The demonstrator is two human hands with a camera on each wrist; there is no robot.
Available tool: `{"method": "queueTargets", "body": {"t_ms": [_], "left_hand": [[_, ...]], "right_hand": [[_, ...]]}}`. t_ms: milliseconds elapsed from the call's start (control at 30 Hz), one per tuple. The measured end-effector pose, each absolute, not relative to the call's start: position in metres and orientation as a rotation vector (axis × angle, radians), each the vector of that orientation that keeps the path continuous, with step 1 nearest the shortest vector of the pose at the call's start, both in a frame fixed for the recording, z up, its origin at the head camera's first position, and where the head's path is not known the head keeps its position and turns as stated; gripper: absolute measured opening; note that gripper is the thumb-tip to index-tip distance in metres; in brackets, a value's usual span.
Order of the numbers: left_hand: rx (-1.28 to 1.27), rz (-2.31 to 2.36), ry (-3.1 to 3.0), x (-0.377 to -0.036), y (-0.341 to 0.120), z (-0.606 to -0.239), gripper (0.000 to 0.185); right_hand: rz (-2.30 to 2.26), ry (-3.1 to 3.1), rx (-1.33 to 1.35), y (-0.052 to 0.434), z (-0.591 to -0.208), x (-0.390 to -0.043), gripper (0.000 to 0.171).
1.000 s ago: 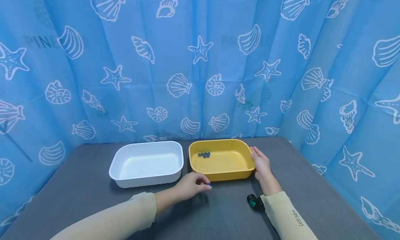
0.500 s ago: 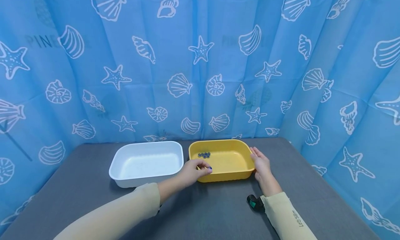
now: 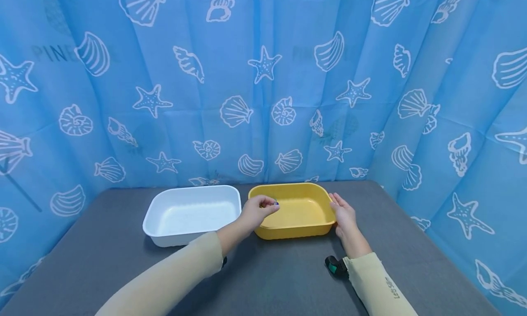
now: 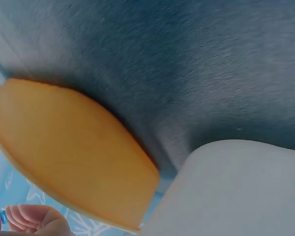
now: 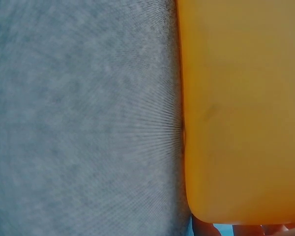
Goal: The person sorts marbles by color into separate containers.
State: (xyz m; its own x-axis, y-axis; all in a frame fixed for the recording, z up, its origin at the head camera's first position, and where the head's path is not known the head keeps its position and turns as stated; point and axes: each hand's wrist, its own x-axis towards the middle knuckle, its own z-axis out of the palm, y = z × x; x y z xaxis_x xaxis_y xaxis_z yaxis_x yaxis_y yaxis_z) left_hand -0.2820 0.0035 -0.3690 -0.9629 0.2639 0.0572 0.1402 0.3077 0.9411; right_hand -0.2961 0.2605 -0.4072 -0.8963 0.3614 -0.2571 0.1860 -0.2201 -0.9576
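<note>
My left hand is over the left part of the yellow bin, thumb and forefinger pinching a small blue bead. Low in the left wrist view, a bit of the blue bead shows between the fingertips. The group of dark beads inside the bin is hidden behind this hand. My right hand holds the bin's right end by the rim. In the right wrist view, the bin's yellow wall fills the right side, with fingers just visible past its edge.
A white bin stands left of the yellow one, a narrow gap between them. Both are on a grey cloth-covered table. A blue shell-patterned curtain hangs behind. A black wrist device sits by the right sleeve.
My left hand has risen from in front of the yellow bin, over its near rim, and moved in above it with the bead. The right hand and both bins stay put.
</note>
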Motion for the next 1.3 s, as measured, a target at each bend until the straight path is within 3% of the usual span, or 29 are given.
{"method": "queueTargets", "body": {"t_ms": [433,833,1300], "left_hand": [[0.068,1.921,2.275,-0.311,0.024,-0.378,0.025],[-0.290,1.801,2.324,-0.328,0.045,-0.399,0.015],[-0.449,1.676,2.356,-0.339,0.052,-0.405,0.024]], "right_hand": [[2.278,-1.893,-0.666,0.261,-0.405,-0.294,0.052],[2.286,-1.900,-0.638,0.261,-0.406,-0.293,0.051],[2.275,-1.900,-0.637,0.261,-0.405,-0.293,0.051]]}}
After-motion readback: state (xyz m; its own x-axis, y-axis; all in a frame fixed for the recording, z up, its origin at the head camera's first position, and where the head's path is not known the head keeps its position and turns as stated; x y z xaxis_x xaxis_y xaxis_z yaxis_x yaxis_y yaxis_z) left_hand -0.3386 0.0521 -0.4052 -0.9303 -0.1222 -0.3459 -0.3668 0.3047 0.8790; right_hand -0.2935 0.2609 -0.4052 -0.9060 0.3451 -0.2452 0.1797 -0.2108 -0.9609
